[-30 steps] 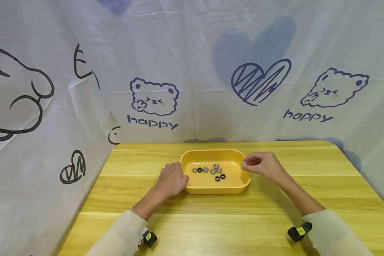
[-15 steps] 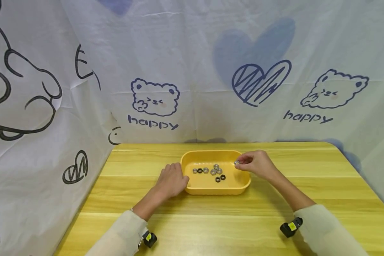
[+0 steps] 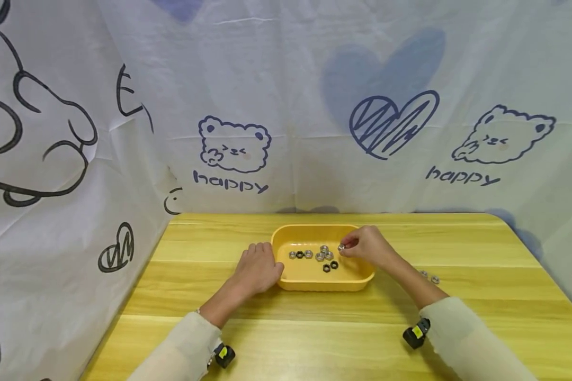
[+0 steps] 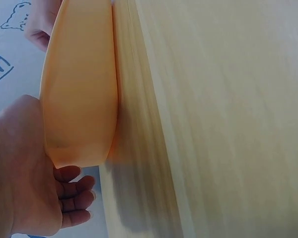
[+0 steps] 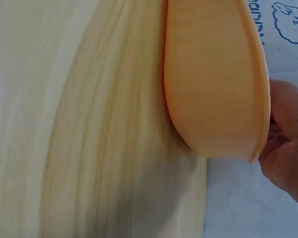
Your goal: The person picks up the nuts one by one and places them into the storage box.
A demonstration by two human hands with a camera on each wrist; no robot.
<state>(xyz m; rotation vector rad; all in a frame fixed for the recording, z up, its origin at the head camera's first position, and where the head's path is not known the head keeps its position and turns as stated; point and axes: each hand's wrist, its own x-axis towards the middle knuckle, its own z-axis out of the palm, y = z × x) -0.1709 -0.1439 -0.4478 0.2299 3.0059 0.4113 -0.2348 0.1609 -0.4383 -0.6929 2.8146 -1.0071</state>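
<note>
Hands are both at the yellow tray (image 3: 286,283) in the middle of the wooden table (image 3: 314,338). Her right hand (image 3: 368,247) hangs over the tray's right half, pinching a silver nut (image 3: 341,247) between fingertips just above the nuts in the tray (image 3: 320,257), silver and black ones clustered together. Left hand (image 3: 256,267) rests flat against the tray's left wall, fingers relaxed. Two more silver nuts (image 3: 429,276) lie on the table, right of the tray

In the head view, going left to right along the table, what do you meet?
Left hand → yellow tray holding loose nuts → right hand pinching a silver nut over the tray → two nuts on the table.
</note>
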